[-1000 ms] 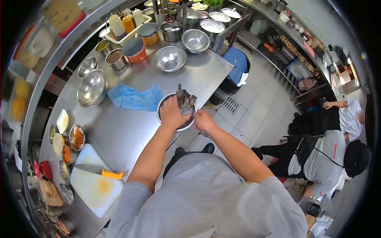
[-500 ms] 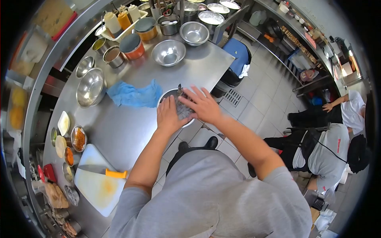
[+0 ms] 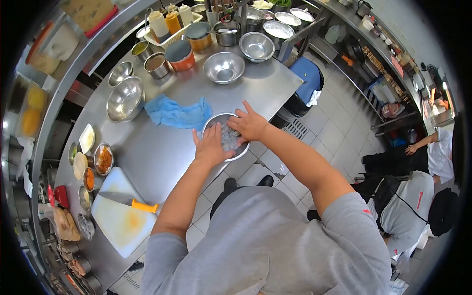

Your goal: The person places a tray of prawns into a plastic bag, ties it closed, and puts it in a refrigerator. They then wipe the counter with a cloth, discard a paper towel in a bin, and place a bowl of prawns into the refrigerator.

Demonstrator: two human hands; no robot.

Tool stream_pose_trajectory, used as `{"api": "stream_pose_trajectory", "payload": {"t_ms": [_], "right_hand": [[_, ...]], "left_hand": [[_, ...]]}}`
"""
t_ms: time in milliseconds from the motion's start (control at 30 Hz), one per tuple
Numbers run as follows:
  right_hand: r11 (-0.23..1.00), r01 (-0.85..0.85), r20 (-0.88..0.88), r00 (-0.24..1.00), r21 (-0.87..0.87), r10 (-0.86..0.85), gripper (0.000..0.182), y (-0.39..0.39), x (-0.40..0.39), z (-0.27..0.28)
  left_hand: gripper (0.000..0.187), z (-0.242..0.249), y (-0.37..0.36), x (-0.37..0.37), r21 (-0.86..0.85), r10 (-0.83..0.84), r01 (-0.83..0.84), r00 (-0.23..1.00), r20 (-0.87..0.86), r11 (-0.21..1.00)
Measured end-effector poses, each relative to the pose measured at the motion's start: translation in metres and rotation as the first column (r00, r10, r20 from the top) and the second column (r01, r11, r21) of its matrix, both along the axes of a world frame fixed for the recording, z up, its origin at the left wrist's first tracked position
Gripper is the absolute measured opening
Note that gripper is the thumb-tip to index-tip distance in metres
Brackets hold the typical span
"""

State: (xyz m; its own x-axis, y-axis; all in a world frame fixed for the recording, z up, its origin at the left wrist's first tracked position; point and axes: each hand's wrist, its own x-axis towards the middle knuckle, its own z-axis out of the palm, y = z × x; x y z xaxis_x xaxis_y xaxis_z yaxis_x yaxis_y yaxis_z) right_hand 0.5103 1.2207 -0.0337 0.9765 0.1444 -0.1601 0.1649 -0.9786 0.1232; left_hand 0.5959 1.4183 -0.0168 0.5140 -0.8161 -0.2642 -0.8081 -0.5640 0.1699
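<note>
A metal bowl (image 3: 244,150) at the table's front edge holds a heap of greyish, translucent pieces (image 3: 230,137), too small to name for sure. My left hand (image 3: 210,146) lies over the bowl's left side, fingers stretched towards the heap and thumb apart. From the right, my right hand (image 3: 250,126) reaches over the rim with its fingers spread, some tips at the pieces. Neither hand visibly grips anything. Just left of the bowl lies a crumpled blue cloth (image 3: 177,112).
A yellow-handled knife (image 3: 142,205) rests on a white cutting board (image 3: 123,228). Metal bowls (image 3: 224,68), pots and squeeze bottles (image 3: 158,23) stand along the back. Small food containers (image 3: 103,158) line the left. A blue-lidded bin (image 3: 305,76) and co-workers (image 3: 400,201) are right.
My right hand has drawn closer in over the pieces, its fingers less outstretched. A dark bit seen at the bowl's far side no longer shows. The view has shifted slightly.
</note>
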Motion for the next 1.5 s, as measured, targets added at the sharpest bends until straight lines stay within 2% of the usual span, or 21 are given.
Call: {"api": "stream_pose_trajectory", "payload": {"t_ms": [133,167,200,233,300,333,367,400,467,500,567,600,700,767,967,1133,1233,1300,1367,1400,1500], "right_hand": [[1.0,-0.008,0.168,0.986,0.019,0.004,0.091,-0.006,-0.023,-0.006],[0.985,0.055,0.301,0.948,0.165,-0.103,0.092,-0.005,-0.035,0.003],[0.946,0.094,0.414,0.882,0.311,-0.224,0.094,-0.007,-0.048,0.007],[0.944,0.123,0.417,0.874,0.306,-0.249,0.094,-0.012,-0.066,0.003],[0.729,0.222,0.431,0.682,0.648,-0.591,0.092,-0.023,-0.107,-0.013],[0.634,0.293,0.361,0.622,0.716,-0.695,0.084,-0.027,-0.136,-0.024],[0.529,0.379,0.261,0.567,0.759,-0.781,0.082,-0.031,-0.167,-0.039],[0.413,0.451,0.158,0.502,0.791,-0.851,0.08,-0.034,-0.199,-0.059],[0.269,0.631,-0.023,0.415,0.728,-0.909,0.078,-0.038,-0.282,-0.11],[0.146,0.747,-0.162,0.323,0.648,-0.932,0.08,-0.035,-0.326,-0.128],[0.05,0.893,-0.319,0.212,0.448,-0.924,0.087,-0.027,-0.417,-0.176],[-0.014,0.947,-0.446,0.138,0.321,-0.884,0.091,-0.022,-0.453,-0.181],[-0.077,0.996,-0.703,-0.023,0.046,-0.711,0.086,-0.019,-0.52,-0.187],[-0.091,0.996,-0.779,-0.065,-0.01,-0.624,0.084,-0.023,-0.538,-0.191],[0.042,0.993,-0.79,0.114,0.111,-0.603,0.079,-0.072,-0.498,-0.234],[0.098,0.935,-0.651,0.31,0.341,-0.692,0.063,-0.168,-0.418,-0.27],[0.246,0.907,-0.591,0.411,0.341,-0.695,0.056,-0.237,-0.371,-0.245],[0.254,0.881,-0.559,0.454,0.4,-0.694,0.05,-0.286,-0.345,-0.248],[0.236,0.829,-0.408,0.471,0.507,-0.782,0.04,-0.331,-0.315,-0.245],[0.284,0.808,-0.315,0.488,0.516,-0.814,0.039,-0.359,-0.299,-0.249],[0.468,0.756,0.002,0.525,0.457,-0.851,0.044,-0.456,-0.252,-0.31]], "left_hand": [[0.109,-0.022,0.021,0.001,-0.313,-0.066,0.07,0.998,0.024,0.947],[0.102,-0.031,0.026,0.005,-0.434,-0.059,0.067,0.998,0.032,0.898],[0.092,-0.053,0.031,0.012,-0.579,0.052,-0.07,0.998,-0.047,0.812],[0.082,-0.075,0.035,0.019,-0.693,0.145,-0.207,0.978,-0.148,0.69],[0.053,-0.09,0.045,0.025,-0.635,0.386,-0.459,0.885,-0.262,0.621],[0.044,-0.098,0.05,0.037,-0.401,0.35,-0.677,0.692,-0.631,0.617],[0.036,-0.102,0.052,0.046,-0.092,0.316,-0.774,0.361,-0.877,0.627],[0.036,-0.102,0.05,0.045,-0.097,0.307,-0.767,0.366,-0.879,0.634],[0.027,-0.094,0.04,0.044,-0.029,0.245,-0.774,0.235,-0.941,0.632],[0.027,-0.082,0.033,0.045,-0.035,0.241,-0.767,0.244,-0.939,0.641],[0.028,-0.045,0.02,0.039,0.196,0.131,-0.687,-0.146,-0.98,0.7],[0.035,-0.032,0.011,0.031,0.223,0.101,-0.651,-0.219,-0.97,0.726],[0.033,-0.072,0.007,0.027,0.296,0.181,-0.636,-0.241,-0.954,0.713],[0.037,-0.089,0.001,0.019,0.317,0.154,-0.647,-0.296,-0.942,0.694],[0.044,-0.097,-0.034,-0.014,0.346,-0.012,-0.788,-0.408,-0.913,0.509],[0.036,-0.102,-0.065,-0.029,0.266,-0.172,-0.923,-0.321,-0.932,0.278],[0.035,-0.105,-0.085,-0.03,0.217,-0.244,-0.955,-0.264,-0.933,0.204],[0.035,-0.102,-0.09,-0.026,0.235,-0.244,-0.942,-0.293,-0.924,0.239],[0.034,-0.09,-0.097,-0.028,0.28,-0.269,-0.939,-0.327,-0.906,0.198],[0.033,-0.081,-0.102,-0.03,0.265,-0.275,-0.934,-0.327,-0.904,0.24],[0.034,-0.072,-0.085,-0.031,0.264,-0.119,-0.95,-0.285,-0.951,0.168]]}}
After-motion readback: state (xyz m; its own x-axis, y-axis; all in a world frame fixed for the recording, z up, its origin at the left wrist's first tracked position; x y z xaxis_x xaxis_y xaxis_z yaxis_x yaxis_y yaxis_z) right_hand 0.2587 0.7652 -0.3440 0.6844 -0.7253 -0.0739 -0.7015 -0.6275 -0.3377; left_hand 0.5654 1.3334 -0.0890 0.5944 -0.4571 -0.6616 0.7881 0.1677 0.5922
